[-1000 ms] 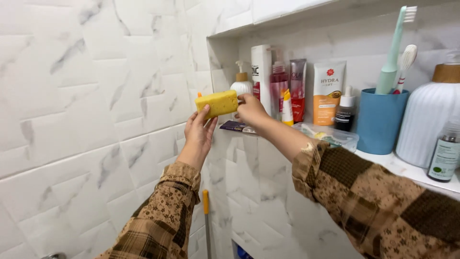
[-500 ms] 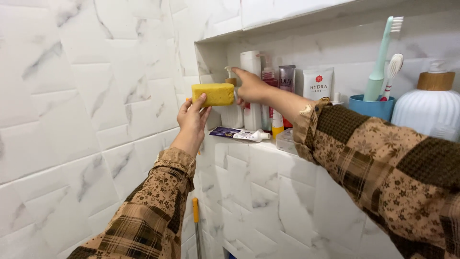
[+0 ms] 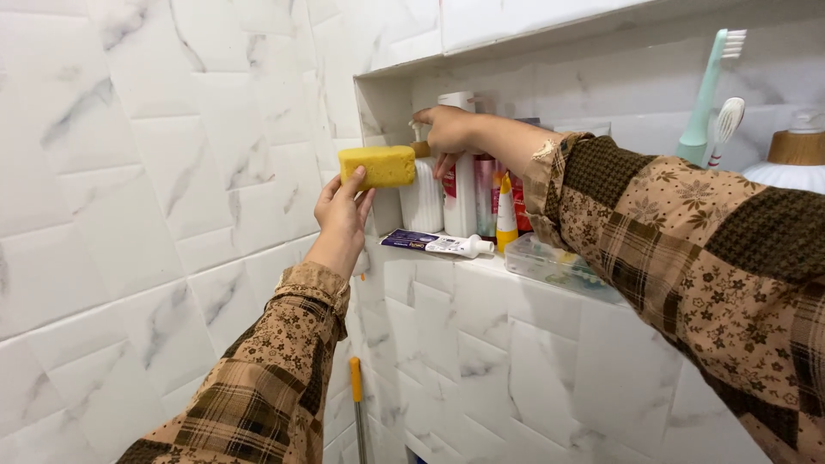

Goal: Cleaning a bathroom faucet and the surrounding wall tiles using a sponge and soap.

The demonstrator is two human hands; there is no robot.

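While she stands at the tiled niche:
Left hand [image 3: 342, 215]: fingertips pinch the yellow sponge [image 3: 376, 166], raised just beside the pump.
Right hand [image 3: 447, 131]: fingers curled down on the white pump bottle [image 3: 421, 196] on the shelf [image 3: 481, 258].

The sponge [image 3: 376, 166] at centre left is yellow foam, porous and matt, while the pump bottle [image 3: 423, 196] beside it is smooth white plastic with a ribbed body. The wall tiles [image 3: 155, 172] filling the left of the frame are glossy white with grey marble veining. Both sleeves [image 3: 687, 249] are soft, matt woven cloth, brown patchwork in floral and plaid.
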